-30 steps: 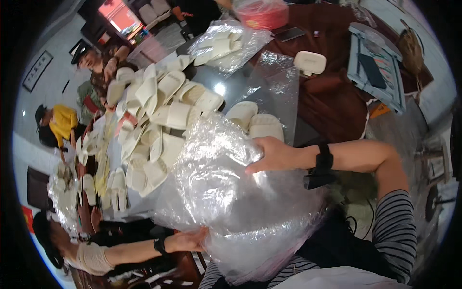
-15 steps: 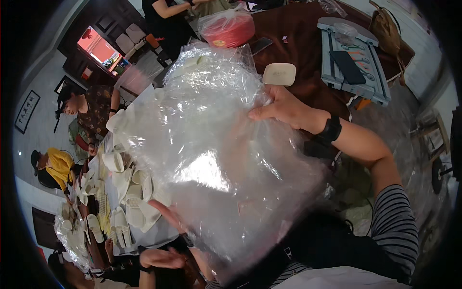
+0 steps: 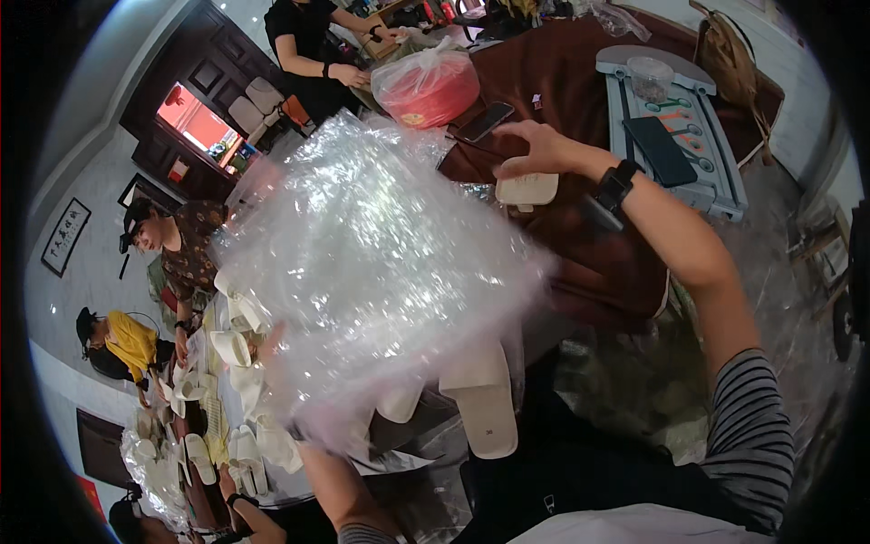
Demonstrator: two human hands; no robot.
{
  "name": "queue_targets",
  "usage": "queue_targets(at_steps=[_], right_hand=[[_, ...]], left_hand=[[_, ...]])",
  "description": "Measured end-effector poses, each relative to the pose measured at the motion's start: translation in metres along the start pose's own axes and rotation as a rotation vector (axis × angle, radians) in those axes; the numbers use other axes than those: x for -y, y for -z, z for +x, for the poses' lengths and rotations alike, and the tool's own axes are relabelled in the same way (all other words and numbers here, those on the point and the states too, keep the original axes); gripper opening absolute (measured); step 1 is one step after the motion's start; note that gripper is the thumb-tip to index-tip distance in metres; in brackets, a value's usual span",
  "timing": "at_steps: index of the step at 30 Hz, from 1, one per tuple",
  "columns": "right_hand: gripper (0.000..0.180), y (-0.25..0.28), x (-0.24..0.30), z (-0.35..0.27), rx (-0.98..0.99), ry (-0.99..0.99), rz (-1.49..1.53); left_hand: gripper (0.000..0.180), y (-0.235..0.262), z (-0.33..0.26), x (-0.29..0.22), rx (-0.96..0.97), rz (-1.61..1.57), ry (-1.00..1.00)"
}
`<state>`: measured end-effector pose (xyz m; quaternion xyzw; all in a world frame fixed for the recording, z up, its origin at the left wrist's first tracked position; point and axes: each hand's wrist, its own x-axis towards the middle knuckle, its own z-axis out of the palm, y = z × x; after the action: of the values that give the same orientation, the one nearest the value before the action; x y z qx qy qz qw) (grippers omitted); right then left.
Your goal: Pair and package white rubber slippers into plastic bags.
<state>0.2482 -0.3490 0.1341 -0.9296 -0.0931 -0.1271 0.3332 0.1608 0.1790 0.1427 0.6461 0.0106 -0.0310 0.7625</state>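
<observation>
The left hand (image 3: 272,349) grips the big clear plastic bag (image 3: 381,272), lifted over the white slippers (image 3: 480,399); fingers seem pinched on it, blurred through the film. The right hand (image 3: 535,145) hovers open above a white slipper (image 3: 526,189).

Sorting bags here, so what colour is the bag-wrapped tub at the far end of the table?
The tub is red inside a clear bag, seen in the head view.

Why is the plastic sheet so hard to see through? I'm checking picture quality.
Head view: the clear plastic sheet is motion-blurred and speckled with white glare from room light, hiding the left hand behind it; the right hand and white slipper look sharper; fisheye bends edges near the dark rim.
</observation>
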Motion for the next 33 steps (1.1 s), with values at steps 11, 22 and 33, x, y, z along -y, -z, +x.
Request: queue_targets(at_steps=[11, 22, 33], right_hand=[[0.060, 0.022, -0.023, 0.005, -0.118, -0.139, 0.270], [0.083, 0.163, -0.114, 0.000, -0.943, -0.236, 0.037], [0.084, -0.008, -0.096, 0.038, 0.174, -0.385, -0.325]], left_hand=[[0.038, -0.194, 0.195, -0.022, 0.210, 0.197, -0.493], [0.074, -0.390, 0.176, 0.206, -0.005, -0.216, 0.117], [0.061, -0.267, 0.147, 0.073, 0.660, -0.021, 0.129]])
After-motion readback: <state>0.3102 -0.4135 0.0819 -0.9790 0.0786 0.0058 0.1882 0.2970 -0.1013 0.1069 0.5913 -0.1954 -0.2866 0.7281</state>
